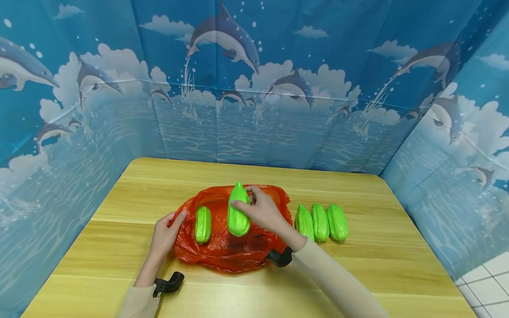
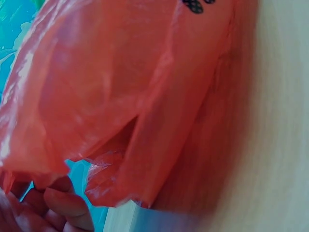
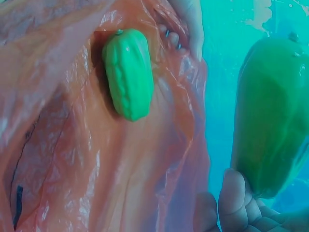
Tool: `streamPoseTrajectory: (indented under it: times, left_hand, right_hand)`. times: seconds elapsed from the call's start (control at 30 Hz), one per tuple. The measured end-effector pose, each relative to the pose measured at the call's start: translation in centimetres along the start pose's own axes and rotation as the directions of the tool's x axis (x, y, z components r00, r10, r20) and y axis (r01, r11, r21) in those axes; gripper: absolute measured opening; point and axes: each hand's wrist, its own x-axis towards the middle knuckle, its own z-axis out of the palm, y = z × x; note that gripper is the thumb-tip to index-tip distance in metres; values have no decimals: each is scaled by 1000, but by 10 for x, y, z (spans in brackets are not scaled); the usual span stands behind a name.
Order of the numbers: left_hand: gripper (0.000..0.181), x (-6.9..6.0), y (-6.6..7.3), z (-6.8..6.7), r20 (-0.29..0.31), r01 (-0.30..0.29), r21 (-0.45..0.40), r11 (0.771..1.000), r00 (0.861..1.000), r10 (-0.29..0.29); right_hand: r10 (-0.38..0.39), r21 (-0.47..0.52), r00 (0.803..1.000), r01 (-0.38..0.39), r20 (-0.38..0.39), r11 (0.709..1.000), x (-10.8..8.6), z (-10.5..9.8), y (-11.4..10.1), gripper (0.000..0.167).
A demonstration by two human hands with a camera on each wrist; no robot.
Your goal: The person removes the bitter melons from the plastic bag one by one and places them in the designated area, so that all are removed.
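Note:
My right hand (image 1: 262, 212) grips a bright green papaya (image 1: 238, 216) by its side, holding it upright above a red plastic bag (image 1: 222, 256). The right wrist view shows this papaya (image 3: 270, 121) large at the right, with fingertips (image 3: 232, 195) at its lower end. A second, smaller-looking green papaya (image 1: 203, 225) lies on the bag's left part, also visible as the ridged papaya (image 3: 129, 75) in the right wrist view. My left hand (image 1: 165, 232) pinches the bag's left edge. In the left wrist view, curled fingers (image 2: 67, 203) are at the bag's rim (image 2: 43, 179).
Three more green papayas (image 1: 320, 223) lie side by side on the wooden table (image 1: 358, 274), right of the bag. Behind and beside the table hangs a blue curtain (image 1: 238, 141) printed with dolphins. Black wrist devices (image 1: 169, 285) are on both wrists.

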Motion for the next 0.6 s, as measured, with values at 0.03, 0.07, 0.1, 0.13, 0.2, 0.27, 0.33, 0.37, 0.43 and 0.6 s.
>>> streamPoseTrajectory:
  times: [0.03,0.07,0.1,0.13,0.2,0.27,0.33,0.37,0.43,0.6]
  left_hand:
    - [45,0,0,0,0,0,1,1000,1000,0]
    - [45,0,0,0,0,-1,2,1000,1000,1]
    - [45,0,0,0,-1,0,2,1000,1000,0]
    - [45,1,0,0,0,-1,5,1000,1000,1]
    - [44,1,0,0,-4,-3,7,1000,1000,3]
    - [44,1,0,0,-7,-2,8,1000,1000,2]
    - [43,1,0,0,-9,1,6,1000,1000,-1]
    - [43,1,-1,0,-11,3,4,1000,1000,-3]
    - [42,2,-1,-1,-9,11,2,1000,1000,-11]
    - [40,3,-3,-2,3,29,-4,1000,1000,-29]
  right_hand:
    - [1,0,1000,-1,-6,1000,0,-1,0,57]
    - [4,-2,1000,-4,-13,1000,0,-2,1,57]
    - [5,-1,1000,-5,-19,1000,0,-4,2,58]
    - [7,3,1000,-7,-24,1000,0,-5,2,58]
    - [10,5,999,-10,-37,1000,-1,-8,4,60]
    - [17,10,999,-17,-51,1000,-1,-11,6,60]
    - [24,16,998,-23,-61,1000,-2,-13,8,59]
    - [28,20,998,-26,-64,999,-2,-15,8,58]
    - [28,31,997,-26,-67,999,-3,-17,9,57]
    - [28,20,996,-26,-84,999,-4,-22,10,58]
